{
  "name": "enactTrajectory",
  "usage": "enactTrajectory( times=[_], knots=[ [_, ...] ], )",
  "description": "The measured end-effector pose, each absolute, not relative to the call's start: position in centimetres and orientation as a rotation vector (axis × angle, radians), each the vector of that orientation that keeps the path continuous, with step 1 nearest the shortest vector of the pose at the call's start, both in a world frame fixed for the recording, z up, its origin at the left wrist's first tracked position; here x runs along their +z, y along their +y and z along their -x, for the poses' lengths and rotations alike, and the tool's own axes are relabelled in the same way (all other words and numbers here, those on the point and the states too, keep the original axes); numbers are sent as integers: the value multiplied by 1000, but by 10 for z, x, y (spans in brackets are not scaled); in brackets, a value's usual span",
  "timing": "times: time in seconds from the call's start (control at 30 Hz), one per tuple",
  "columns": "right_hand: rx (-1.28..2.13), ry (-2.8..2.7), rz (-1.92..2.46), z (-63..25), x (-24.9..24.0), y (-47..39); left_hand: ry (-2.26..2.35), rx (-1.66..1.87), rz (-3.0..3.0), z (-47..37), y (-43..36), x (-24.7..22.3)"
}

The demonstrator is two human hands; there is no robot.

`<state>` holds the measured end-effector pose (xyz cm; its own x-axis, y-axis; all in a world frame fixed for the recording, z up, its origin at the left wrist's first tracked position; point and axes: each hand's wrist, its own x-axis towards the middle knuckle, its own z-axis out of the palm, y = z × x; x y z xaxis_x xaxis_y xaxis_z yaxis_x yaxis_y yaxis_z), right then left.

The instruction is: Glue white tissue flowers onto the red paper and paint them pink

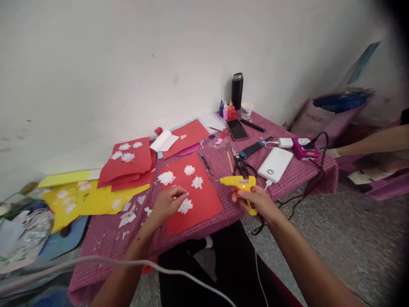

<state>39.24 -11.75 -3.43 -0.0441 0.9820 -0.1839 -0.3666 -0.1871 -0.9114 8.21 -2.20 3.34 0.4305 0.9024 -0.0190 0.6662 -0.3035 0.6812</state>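
Observation:
My right hand [256, 200] grips a yellow glue gun [239, 182] by its handle, its nozzle pointing left over the table's front edge. My left hand [171, 200] hovers above a red paper sheet [183, 224] with thumb and fingers pinched together. A speck of white shows at its fingertips, too small to name. Crumpled white paper flowers lie on the sheet: one [185, 206] just below the left fingertips, another [197, 182] to the upper right, a third [189, 170] farther back. A white paper cluster [166, 177] is at the sheet's left edge.
Black scissors [243, 165], a blue cutter [255, 147] and a white power bank [276, 164] lie beyond the glue gun. A purple power socket [305, 149] trails black cords over the edge. Red sheets [128, 170] and paper scraps [128, 217] lie left. A white cable [137, 262] crosses the foreground.

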Motion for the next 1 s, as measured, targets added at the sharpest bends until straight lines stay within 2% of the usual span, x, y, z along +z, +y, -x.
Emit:
enactTrajectory(
  times=[0.4,1.0],
  knots=[
    [1534,-712,994,-389,-37,-116,1226,375,-2087,-121,12,42],
    [1363,-565,900,-382,-42,-132,1035,94,-2418,-157,46,36]
  ],
)
